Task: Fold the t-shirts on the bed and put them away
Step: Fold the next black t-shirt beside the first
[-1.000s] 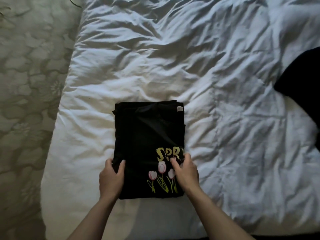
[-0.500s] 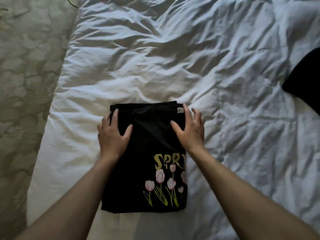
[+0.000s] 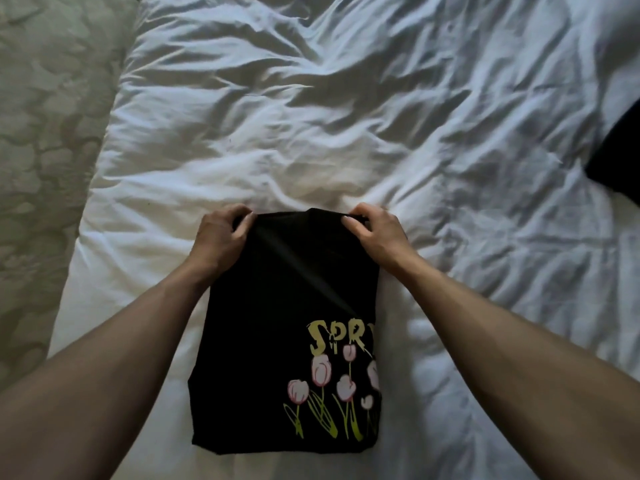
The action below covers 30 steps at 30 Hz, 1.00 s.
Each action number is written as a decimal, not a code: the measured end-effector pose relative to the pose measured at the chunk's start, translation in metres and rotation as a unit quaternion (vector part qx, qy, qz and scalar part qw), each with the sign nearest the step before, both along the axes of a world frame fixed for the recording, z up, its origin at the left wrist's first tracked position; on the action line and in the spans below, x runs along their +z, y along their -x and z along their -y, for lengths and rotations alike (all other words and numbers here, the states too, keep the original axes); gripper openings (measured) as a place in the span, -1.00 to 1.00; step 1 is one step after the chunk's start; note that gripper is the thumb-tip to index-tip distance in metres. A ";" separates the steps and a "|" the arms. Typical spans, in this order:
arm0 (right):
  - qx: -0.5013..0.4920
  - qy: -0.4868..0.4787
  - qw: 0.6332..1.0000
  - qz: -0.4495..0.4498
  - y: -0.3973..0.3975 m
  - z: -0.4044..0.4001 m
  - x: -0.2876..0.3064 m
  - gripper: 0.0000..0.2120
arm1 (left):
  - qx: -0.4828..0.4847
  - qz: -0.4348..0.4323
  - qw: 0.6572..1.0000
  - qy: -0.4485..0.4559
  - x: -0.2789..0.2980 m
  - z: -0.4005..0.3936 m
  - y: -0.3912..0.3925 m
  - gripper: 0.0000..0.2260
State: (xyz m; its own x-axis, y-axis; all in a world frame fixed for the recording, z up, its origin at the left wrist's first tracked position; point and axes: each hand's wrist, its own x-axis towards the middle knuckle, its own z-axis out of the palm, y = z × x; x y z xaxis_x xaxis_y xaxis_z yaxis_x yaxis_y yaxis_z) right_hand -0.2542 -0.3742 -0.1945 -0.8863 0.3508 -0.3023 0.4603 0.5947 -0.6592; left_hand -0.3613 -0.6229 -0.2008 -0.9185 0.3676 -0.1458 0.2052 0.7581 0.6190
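Note:
A black t-shirt (image 3: 277, 323) with yellow letters and pink tulips lies folded into a tall rectangle on the white bed (image 3: 311, 133), near its front edge. My left hand (image 3: 218, 240) grips the shirt's far left corner, fingers curled round the cloth. The far right corner is pinched by my right hand (image 3: 377, 233). That far edge is raised a little off the bedding.
Another dark garment (image 3: 620, 161) lies at the bed's right edge, partly cut off. The rumpled white duvet stretches behind and to the right. A pale patterned floor (image 3: 45, 133) runs along the bed's left side.
Both hands moved from the shirt's near end up to its far edge. Half a second ago they lay flat on the cloth; now they grip the two far corners.

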 end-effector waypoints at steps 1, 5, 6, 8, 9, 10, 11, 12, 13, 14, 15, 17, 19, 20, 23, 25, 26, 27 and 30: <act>0.004 -0.002 1.000 0.020 -0.001 0.000 -0.003 -0.74 | 0.001 -0.004 1.000 0.022 -0.003 0.000 0.001 -0.80; 0.045 0.001 0.996 0.075 -0.006 0.001 -0.010 -0.60 | 0.034 0.005 0.996 0.087 -0.009 0.004 -0.007 -0.67; 0.060 -0.005 0.995 0.082 -0.007 0.002 -0.010 -0.61 | 0.022 0.012 0.995 0.099 -0.010 0.006 -0.010 -0.64; 0.067 -0.027 0.993 0.095 -0.008 0.005 -0.006 -0.61 | -0.010 0.021 0.990 0.141 -0.010 0.007 -0.013 -0.61; 0.061 -0.048 0.992 0.101 -0.008 0.008 -0.003 -0.59 | -0.017 0.016 0.986 0.164 -0.008 0.004 -0.012 -0.60; 0.057 -0.071 0.990 0.107 -0.008 0.012 0.001 -0.55 | -0.018 0.008 0.982 0.186 -0.005 0.000 -0.012 -0.60; 0.057 -0.089 0.988 0.111 -0.007 0.017 0.007 -0.48 | -0.014 -0.001 0.979 0.202 -0.002 -0.005 -0.013 -0.58; 0.057 -0.098 0.987 0.111 -0.008 0.022 0.012 -0.37 | -0.003 -0.014 0.978 0.209 0.003 -0.011 -0.016 -0.53; 0.044 -0.101 0.988 0.108 -0.010 0.027 0.018 -0.22 | 0.012 -0.036 0.978 0.205 0.008 -0.016 -0.023 -0.46; 0.008 -0.101 0.990 0.103 -0.015 0.032 0.022 -0.09 | 0.024 -0.066 0.978 0.194 0.014 -0.021 -0.033 -0.40; -0.047 -0.101 0.989 0.100 -0.023 0.036 0.024 -0.01 | 0.023 -0.099 0.978 0.180 0.018 -0.026 -0.046 -0.35; -0.152 -0.076 0.978 0.121 -0.042 0.044 0.021 -0.01 | -0.018 -0.151 0.978 0.144 0.022 -0.033 -0.081 -0.34; -0.139 -0.055 0.977 0.153 -0.064 0.054 0.010 -0.13 | -0.072 -0.166 0.977 0.115 0.018 -0.039 -0.131 -0.36; -0.113 -0.043 0.981 0.149 -0.073 0.056 0.004 -0.23 | -0.098 -0.162 0.975 0.112 0.013 -0.041 -0.157 -0.37; -0.093 -0.015 0.989 0.113 -0.076 0.049 -0.003 -0.49 | -0.166 -0.146 0.961 0.164 -0.011 -0.039 -0.215 -0.37; -0.074 -0.029 0.990 0.117 -0.071 0.041 -0.003 -0.53 | -0.182 -0.142 0.952 0.201 -0.023 -0.034 -0.227 -0.37; -0.063 -0.044 0.990 0.122 -0.068 0.038 -0.001 -0.52 | -0.183 -0.142 0.950 0.209 -0.024 -0.033 -0.226 -0.37; -0.059 -0.059 0.988 0.127 -0.068 0.036 0.001 -0.50 | -0.182 -0.143 0.950 0.210 -0.022 -0.034 -0.225 -0.38; -0.085 -0.052 0.988 0.117 -0.074 0.040 0.008 -0.43 | -0.170 -0.149 0.955 0.193 -0.012 -0.035 -0.222 -0.39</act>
State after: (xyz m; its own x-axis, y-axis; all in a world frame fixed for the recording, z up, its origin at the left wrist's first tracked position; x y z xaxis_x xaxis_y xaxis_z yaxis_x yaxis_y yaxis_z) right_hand -0.1801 -0.4146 -0.1863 -0.7224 0.5284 -0.4460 0.6914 0.5547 -0.4629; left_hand -0.1390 -0.5876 -0.2131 -0.7775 0.6236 -0.0811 0.6034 0.7762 0.1828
